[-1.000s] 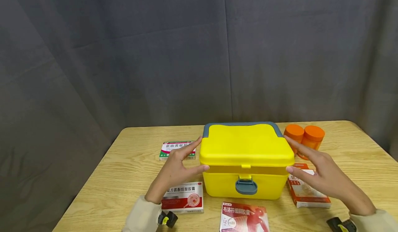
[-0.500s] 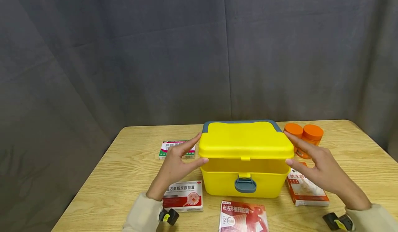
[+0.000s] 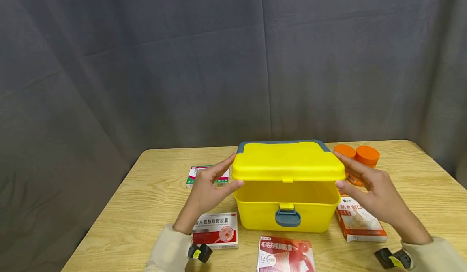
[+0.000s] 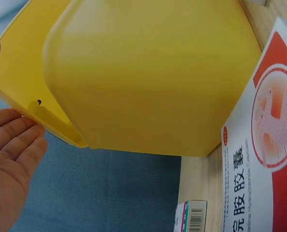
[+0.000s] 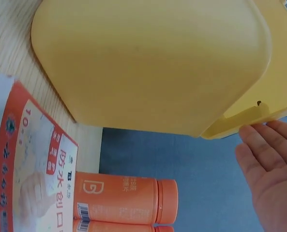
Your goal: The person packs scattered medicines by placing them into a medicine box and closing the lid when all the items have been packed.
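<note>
A yellow plastic box [image 3: 255, 215] with a grey front latch [image 3: 288, 217] stands on the table. Its yellow lid [image 3: 288, 160], trimmed in grey at the back, is raised at the front, leaving a wide gap. My left hand [image 3: 206, 191] touches the lid's left side, thumb near the front corner. On the opposite side, my right hand [image 3: 375, 193] touches the lid in the same way. Both wrist views show fairly straight fingers [image 4: 17, 137] along the lid's side edge, and the right fingers [image 5: 266, 150] mirror them. Most of the box's inside is hidden.
Red-and-white medicine boxes lie left of the box [image 3: 215, 231] and before it [image 3: 285, 253]. A green-and-white carton [image 3: 224, 174] is behind my left hand. Right of the box lie an orange-and-white carton [image 3: 361, 221] and two orange bottles [image 3: 367, 155]. A grey curtain [image 3: 233, 61] hangs behind.
The lid's front edge has risen from just above the box's rim to a wide gap. Both hands have moved slightly upward with it, staying at its sides.
</note>
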Demonstrator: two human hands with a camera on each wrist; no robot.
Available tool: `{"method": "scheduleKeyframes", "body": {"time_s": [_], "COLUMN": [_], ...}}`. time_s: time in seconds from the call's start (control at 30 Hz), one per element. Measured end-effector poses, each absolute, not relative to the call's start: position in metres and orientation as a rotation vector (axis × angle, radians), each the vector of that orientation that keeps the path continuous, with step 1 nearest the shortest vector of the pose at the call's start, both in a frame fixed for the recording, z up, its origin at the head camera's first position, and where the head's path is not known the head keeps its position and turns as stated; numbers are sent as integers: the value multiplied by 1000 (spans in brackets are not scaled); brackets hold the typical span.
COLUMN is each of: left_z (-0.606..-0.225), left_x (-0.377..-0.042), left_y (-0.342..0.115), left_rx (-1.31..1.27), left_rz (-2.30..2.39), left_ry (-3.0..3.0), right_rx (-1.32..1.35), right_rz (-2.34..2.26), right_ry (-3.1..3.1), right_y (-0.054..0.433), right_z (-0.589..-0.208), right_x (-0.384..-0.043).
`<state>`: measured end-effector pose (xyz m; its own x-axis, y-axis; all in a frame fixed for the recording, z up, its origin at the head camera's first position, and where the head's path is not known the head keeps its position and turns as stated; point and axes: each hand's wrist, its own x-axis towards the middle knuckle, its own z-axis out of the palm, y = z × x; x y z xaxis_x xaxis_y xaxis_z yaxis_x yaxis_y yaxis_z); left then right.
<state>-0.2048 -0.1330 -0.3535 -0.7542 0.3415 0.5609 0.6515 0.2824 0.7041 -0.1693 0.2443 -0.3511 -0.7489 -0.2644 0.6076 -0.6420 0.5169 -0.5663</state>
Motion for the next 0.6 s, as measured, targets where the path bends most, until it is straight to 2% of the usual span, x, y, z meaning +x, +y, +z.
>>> {"method": "scheduleKeyframes", "body": {"time_s": [0.6], "left_z": [-348], "left_x": [-207], "left_y": [-131], "left_rx": [-862], "left_rz": [-1511], "left_ry": [-2208], "right_rx": [662], "right_rz": [1295], "right_ry": [-2215], "right_y": [230], "right_z": [-348], "right_x": [-173]}}
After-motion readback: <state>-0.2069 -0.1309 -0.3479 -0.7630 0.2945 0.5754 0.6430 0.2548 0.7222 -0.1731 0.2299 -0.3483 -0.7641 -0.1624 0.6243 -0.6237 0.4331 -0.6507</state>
